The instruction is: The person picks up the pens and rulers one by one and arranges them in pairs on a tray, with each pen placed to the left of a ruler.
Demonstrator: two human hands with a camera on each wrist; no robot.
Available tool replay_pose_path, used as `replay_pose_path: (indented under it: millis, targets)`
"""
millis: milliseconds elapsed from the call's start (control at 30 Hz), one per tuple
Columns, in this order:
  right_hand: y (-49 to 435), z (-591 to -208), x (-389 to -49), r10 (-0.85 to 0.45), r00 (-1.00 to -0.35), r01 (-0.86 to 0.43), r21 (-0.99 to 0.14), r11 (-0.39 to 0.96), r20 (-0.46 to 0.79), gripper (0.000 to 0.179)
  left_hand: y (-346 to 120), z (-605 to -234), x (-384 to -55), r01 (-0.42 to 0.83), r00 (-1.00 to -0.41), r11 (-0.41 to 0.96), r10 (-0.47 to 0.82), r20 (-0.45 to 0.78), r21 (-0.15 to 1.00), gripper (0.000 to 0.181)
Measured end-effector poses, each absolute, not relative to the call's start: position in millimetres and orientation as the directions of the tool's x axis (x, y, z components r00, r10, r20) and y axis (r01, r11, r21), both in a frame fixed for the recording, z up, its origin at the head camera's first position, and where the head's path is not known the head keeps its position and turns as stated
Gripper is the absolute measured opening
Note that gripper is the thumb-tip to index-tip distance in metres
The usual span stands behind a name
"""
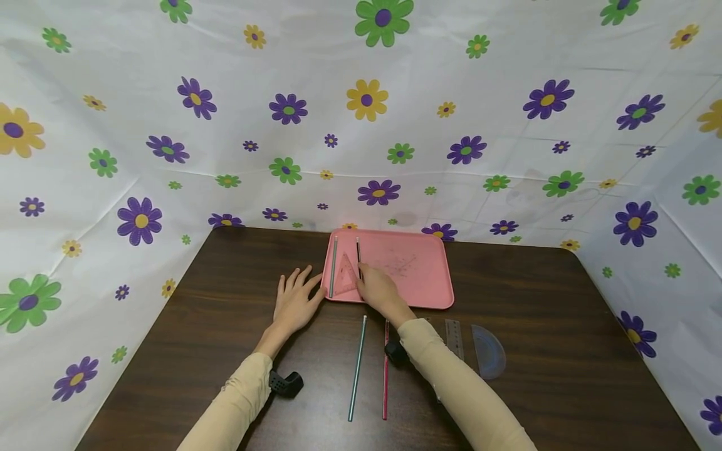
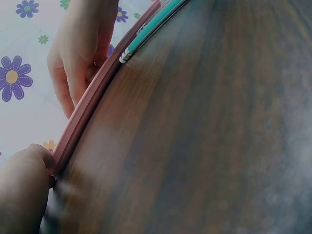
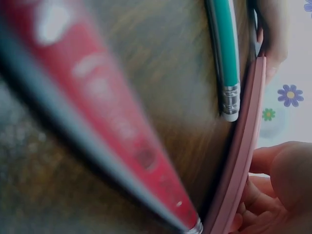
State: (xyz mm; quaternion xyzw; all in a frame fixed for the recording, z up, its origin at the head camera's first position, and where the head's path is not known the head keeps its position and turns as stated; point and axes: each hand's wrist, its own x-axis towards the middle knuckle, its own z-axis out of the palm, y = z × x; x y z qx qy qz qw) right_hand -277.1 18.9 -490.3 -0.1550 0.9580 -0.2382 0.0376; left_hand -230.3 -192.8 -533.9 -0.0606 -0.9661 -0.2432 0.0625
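A pink tray (image 1: 417, 275) lies at the back of the table. My right hand (image 1: 379, 289) reaches over its front rim and pinches the lower end of a dark pencil (image 1: 358, 247) inside it. Left of that pencil, in the tray, are a clear triangle ruler (image 1: 345, 279) and a greenish pencil (image 1: 333, 266). My left hand (image 1: 296, 300) rests on the table with fingers spread, its thumb at the tray's front left corner. In the right wrist view the right fingers (image 3: 256, 195) are curled behind the tray's rim, which hides what they grip.
In front of the tray lie a teal pencil (image 1: 358, 369) and a red pencil (image 1: 386, 388), the latter beside my right wrist. A clear ruler (image 1: 454, 338) and a clear protractor (image 1: 489, 354) lie right of my right forearm. A flowered cloth (image 1: 316, 138) hangs behind the table.
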Motion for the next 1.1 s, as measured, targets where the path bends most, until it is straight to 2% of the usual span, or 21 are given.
replay_pose_path:
  millis: [733,900,1100]
  targets:
    - [34,-480,-265,-0.333,-0.942,-0.298,-0.541,0.786,0.036,0.049,-192,-532,-229,0.139,-0.987,0.876,0.086,0.134,0.462,0.051]
    - [49,-472,-255,-0.31,-0.95,-0.275,-0.584,0.764,0.041,0.043,-193,-532,-229,0.142,-0.987,0.875,0.088,0.135,0.464,0.051]
    - [65,-467,-245,-0.313,-0.947,-0.297,-0.567,0.768,0.073,0.039,-193,-533,-229,0.147,-0.986,0.875,0.094,0.137,0.461,0.052]
